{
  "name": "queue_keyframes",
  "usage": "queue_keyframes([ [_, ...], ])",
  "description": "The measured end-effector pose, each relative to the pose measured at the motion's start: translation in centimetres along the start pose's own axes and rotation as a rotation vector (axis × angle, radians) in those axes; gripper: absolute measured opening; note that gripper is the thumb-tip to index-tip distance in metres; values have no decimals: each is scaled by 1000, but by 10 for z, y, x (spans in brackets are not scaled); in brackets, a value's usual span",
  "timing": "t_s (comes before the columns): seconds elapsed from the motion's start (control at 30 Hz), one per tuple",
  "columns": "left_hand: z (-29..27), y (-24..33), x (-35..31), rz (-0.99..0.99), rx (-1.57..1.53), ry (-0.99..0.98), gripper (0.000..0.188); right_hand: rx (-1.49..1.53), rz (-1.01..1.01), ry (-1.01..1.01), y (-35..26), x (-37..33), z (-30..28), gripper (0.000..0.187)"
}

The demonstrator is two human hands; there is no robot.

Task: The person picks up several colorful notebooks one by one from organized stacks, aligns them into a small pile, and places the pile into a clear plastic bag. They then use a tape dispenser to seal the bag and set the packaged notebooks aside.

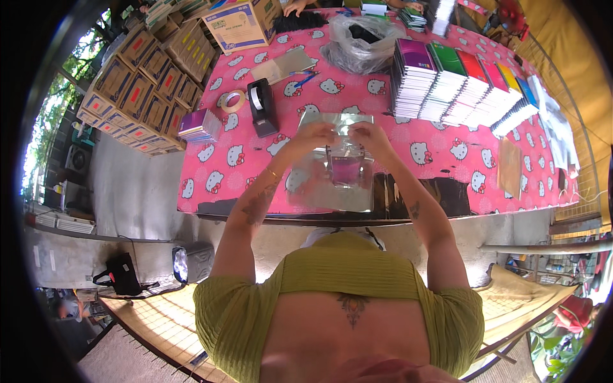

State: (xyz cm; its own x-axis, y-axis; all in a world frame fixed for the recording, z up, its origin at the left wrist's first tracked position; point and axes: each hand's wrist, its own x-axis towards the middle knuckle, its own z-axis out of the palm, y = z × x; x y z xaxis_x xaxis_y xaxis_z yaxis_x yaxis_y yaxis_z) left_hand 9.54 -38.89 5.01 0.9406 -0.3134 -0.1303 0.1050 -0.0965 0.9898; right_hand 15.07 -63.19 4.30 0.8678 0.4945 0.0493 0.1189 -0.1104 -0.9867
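Note:
A clear plastic sheet [313, 195] lies at the table's near edge, glossy and see-through. On or under it sits a small purple notebook [345, 170]; I cannot tell whether the plastic wraps all round it. My left hand [316, 135] has its fingers closed on the plastic at the notebook's far side. Close by on the right, my right hand [370, 136] pinches the same plastic, fingertips pointing inward. A black tape dispenser [262, 112] stands left of my hands, beside a roll of tan tape [232, 101].
Tall stacks of spiral notebooks [415, 80] in several colours stand at the right. A short purple stack [199, 125] is at the left edge. Blue pens [305, 80], a plastic bag [357, 48] and a cardboard box [242, 25] lie farther back. Another person's hand [297, 6] shows at the far edge.

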Motion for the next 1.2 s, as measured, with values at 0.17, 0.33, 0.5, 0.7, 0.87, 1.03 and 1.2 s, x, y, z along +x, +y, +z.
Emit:
queue_keyframes([
  [0.17, 19, -6, -2, 49, 68, 78, 49, -101, -310, -222, -20, 11, -12, 65],
  [0.33, 42, 18, -35, 648, 993, 261, 43, -454, -396, -384, -29, -37, -22, 84],
  [0.5, 63, 16, -43, 641, 976, 323, 33, -592, -658, -167, -6, -43, -10, 66],
  [0.7, 59, 41, -18, 254, 696, 313, 17, -309, -343, -31, -15, -50, 7, 53],
  [0.87, 71, 45, -4, 202, 977, 392, 22, -99, -293, -72, 4, -30, 3, 55],
  [1.03, 79, 41, 13, 188, 1119, 465, 20, -88, -212, -150, 12, -25, -5, 53],
  [1.2, 73, 39, 12, 522, 1193, 593, 22, -72, -234, -122, 27, -24, -7, 49],
])
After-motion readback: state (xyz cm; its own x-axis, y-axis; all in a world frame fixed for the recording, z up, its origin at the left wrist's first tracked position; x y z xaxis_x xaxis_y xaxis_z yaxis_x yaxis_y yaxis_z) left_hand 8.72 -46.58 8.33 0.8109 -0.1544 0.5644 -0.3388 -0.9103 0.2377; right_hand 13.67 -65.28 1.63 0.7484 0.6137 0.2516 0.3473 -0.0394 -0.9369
